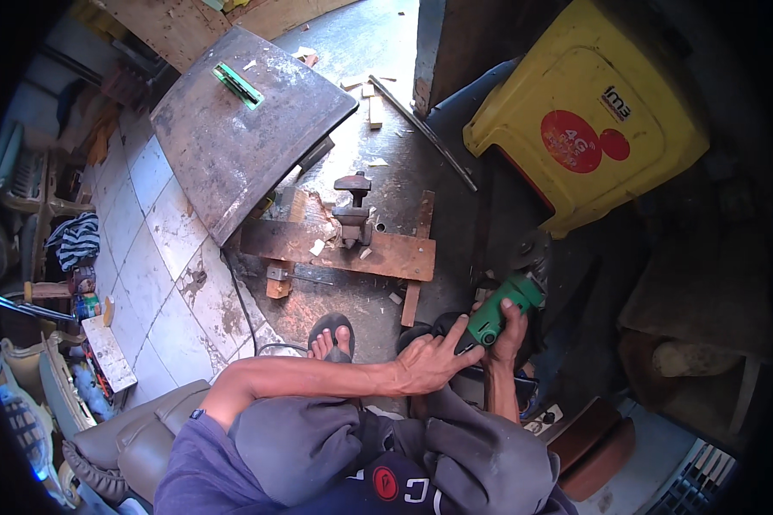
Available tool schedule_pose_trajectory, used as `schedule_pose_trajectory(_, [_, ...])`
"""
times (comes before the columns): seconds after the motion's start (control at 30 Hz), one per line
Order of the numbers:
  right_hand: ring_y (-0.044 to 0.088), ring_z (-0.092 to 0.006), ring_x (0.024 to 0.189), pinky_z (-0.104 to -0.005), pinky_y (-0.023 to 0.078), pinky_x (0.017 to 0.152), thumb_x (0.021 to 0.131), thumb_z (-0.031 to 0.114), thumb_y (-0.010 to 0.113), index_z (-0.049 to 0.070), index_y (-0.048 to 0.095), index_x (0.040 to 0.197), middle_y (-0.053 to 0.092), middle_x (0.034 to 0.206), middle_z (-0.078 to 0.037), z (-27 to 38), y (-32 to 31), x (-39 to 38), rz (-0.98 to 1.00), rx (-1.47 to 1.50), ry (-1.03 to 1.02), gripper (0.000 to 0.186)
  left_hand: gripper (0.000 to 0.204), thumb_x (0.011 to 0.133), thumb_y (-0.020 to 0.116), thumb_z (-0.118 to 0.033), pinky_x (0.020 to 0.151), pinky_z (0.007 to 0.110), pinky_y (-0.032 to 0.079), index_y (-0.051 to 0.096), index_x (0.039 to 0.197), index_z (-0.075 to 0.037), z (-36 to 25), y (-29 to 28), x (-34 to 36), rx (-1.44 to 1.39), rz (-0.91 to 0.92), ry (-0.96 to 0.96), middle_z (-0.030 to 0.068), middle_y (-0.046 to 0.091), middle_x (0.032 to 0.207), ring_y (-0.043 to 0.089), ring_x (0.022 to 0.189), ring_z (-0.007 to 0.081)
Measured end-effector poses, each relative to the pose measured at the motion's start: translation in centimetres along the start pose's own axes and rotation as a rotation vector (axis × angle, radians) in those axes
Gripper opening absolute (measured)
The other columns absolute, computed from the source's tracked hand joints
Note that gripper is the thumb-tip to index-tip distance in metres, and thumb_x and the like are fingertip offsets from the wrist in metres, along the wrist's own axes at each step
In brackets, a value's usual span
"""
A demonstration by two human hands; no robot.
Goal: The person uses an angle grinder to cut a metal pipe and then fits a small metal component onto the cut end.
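Head camera view: A seated person grips a green angle grinder (494,316) in front of the right knee, to the right of a low wooden plank (395,256). Its long axis runs on a slant, the rear toward the lower left beneath the fingers, the head toward the upper right, away from the body. Beyond the head sits a grinding disc (528,249), dim against the dark floor.

The right hand (508,339) is clasped around the tool's body, thumb laid over the casing. The left hand (429,362), its forearm crossing the lap, rests fingers on the rear part; whether they wrap underneath cannot be told.

A rusty vise (352,215) stands on the plank, left of the grinder and apart from it. Farther off are a metal rod (425,133), a yellow plastic chair (593,120) tipped over at upper right, and a brown metal plate (240,146) bearing a small green object (238,84).
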State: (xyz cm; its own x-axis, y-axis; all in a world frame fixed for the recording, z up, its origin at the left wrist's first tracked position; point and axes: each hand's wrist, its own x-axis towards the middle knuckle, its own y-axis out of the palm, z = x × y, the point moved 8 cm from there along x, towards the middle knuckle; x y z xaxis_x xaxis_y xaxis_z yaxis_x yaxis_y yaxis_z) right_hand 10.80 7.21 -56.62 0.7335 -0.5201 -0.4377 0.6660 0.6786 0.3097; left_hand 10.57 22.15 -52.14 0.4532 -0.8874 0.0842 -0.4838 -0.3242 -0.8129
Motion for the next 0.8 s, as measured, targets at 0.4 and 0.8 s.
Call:
schedule_pose_trajectory(0.4, [0.072,-0.0252,0.077,-0.0346,0.06,0.068,0.093,0.041,0.064,-0.003,0.064,0.112,0.071,0.085,-0.018,-3.3,0.3,1.1,0.072,0.283,0.225,0.048,0.084,0.083,0.081,-0.041,0.055,0.036,0.059,0.043,0.156,-0.025,-0.2,-1.4,0.2,0.143,0.054,0.018,0.0424,0.042,0.148,0.072,0.061,0.0247])
schedule_pose_trajectory(0.8, [0.07,-0.0257,0.074,-0.0362,0.06,0.069,0.091,0.046,0.064,-0.003,0.064,0.112,0.071,0.086,-0.018,-3.1,2.1,1.3,0.087,0.382,0.288,0.054,0.061,0.091,0.063,-0.02,0.053,0.027,0.056,0.055,0.151,-0.018,0.5,-3.2,-0.6,0.191,-0.122,0.185,0.0379,0.056,0.139,0.061,0.05,0.0118])
